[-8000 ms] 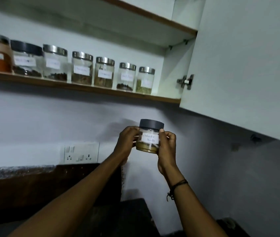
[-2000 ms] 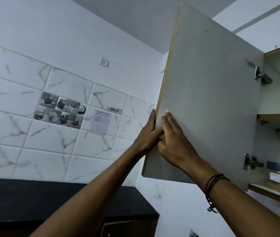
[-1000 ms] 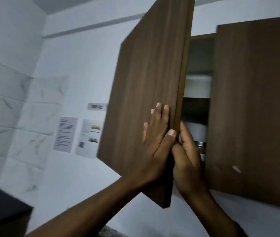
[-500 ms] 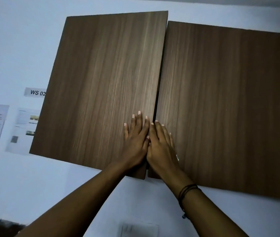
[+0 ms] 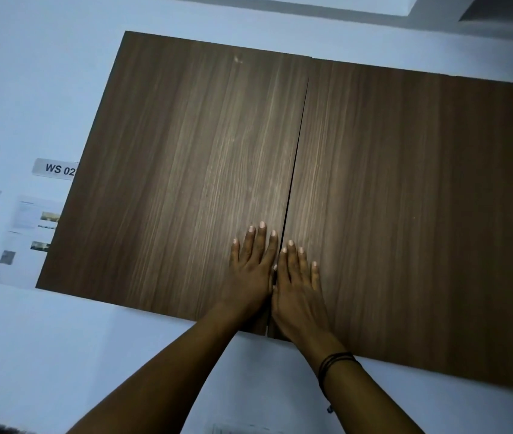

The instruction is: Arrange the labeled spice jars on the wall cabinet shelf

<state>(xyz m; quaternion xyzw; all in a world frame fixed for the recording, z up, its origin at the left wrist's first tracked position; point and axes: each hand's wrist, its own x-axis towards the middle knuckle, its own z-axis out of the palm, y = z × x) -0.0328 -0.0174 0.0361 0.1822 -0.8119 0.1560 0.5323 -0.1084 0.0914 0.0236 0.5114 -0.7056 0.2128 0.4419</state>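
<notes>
Wooden cabinet doors [image 5: 374, 198] lie under both flat, open-fingered hands, left hand [image 5: 253, 270] beside right hand [image 5: 296, 286], neither grip holding anything.

Dark brown wood-grain cabinet doors [image 5: 186, 170] (streaky), pale bluish-white wall [image 5: 29, 339].

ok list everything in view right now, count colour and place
doors: 2, dark brown wood grain, centre, shut side by side on the wall
sign: 1, white, reads WS 02, left of the doors
papers: 2, white with print, on the wall below the sign
wall: 1, pale, all round the doors
bracelet: 1, black cord, right wrist
left hand: 1, flat on the left door
right hand: 1, flat on the right door
</notes>
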